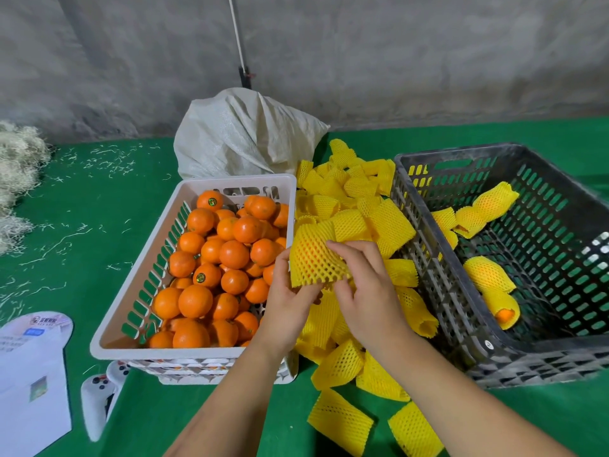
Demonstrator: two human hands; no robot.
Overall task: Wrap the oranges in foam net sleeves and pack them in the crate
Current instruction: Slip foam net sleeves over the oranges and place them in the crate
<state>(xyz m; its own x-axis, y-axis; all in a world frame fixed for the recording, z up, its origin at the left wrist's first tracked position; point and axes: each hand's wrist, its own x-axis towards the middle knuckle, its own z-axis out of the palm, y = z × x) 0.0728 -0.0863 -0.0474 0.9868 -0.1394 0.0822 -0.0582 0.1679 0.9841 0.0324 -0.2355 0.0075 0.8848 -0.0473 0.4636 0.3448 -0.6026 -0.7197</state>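
Observation:
Both hands hold one yellow foam net sleeve (313, 258) with an orange showing through its mesh, above the sleeve pile. My left hand (290, 298) grips the sleeve's lower left edge. My right hand (362, 288) pinches its right side from above. A white basket (138, 268) on the left is full of bare oranges (217, 258). The dark grey crate (438, 265) on the right holds several wrapped oranges (487, 275). Loose yellow sleeves (356, 199) lie heaped between basket and crate.
A white woven sack (244, 136) stands behind the basket against the grey wall. Papers (29, 364) and a white controller (99, 400) lie at the lower left. Pale straw (16, 166) sits at the far left on the green cloth (82, 206).

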